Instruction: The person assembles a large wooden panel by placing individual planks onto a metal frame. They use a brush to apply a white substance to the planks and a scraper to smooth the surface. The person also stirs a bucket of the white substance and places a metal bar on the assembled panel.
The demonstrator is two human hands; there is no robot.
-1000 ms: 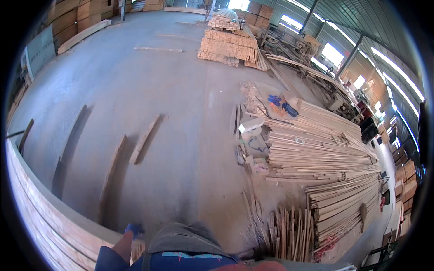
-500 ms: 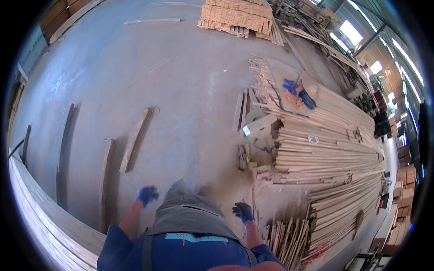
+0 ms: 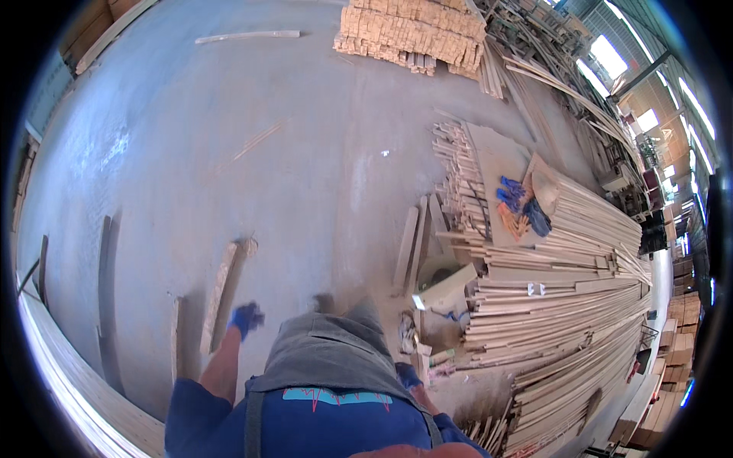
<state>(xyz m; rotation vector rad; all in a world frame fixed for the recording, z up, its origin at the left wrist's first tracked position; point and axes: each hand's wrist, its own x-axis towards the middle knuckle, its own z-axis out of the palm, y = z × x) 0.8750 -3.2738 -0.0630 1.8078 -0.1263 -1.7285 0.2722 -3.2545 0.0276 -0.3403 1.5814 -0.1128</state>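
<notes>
Your left hand [image 3: 246,317], in a blue glove, hangs out to your side over the concrete floor [image 3: 229,137], curled loosely and holding nothing. It sits just beside the near end of a short plank [image 3: 221,294] lying flat on the floor; hand and plank look apart, not touching. Your right hand [image 3: 407,375], also gloved blue, is low against your hip and half hidden by your grey apron [image 3: 328,355]. You cannot tell from this view how far its fingers are closed, or whether it holds anything.

Change over the last second: the view has tipped down and moved forward. A second ago only the left glove showed at the lower edge; half a second ago both gloves were out in front of you; now the left has swung wider and the right has dropped back. Both arms read as mid-stride swing, not as a reach. Judgement: you are walking empty-handed, with the left hand at least carrying nothing.

Around you: a second plank [image 3: 176,336] lies near the first, closer to the long boards [image 3: 76,389] stacked along your left. To your right a big pile of thin slats [image 3: 565,305] spreads out, with a blue and orange cloth bundle [image 3: 519,206] on top. A square stack of timber [image 3: 412,30] stands well apart, far ahead.
</notes>
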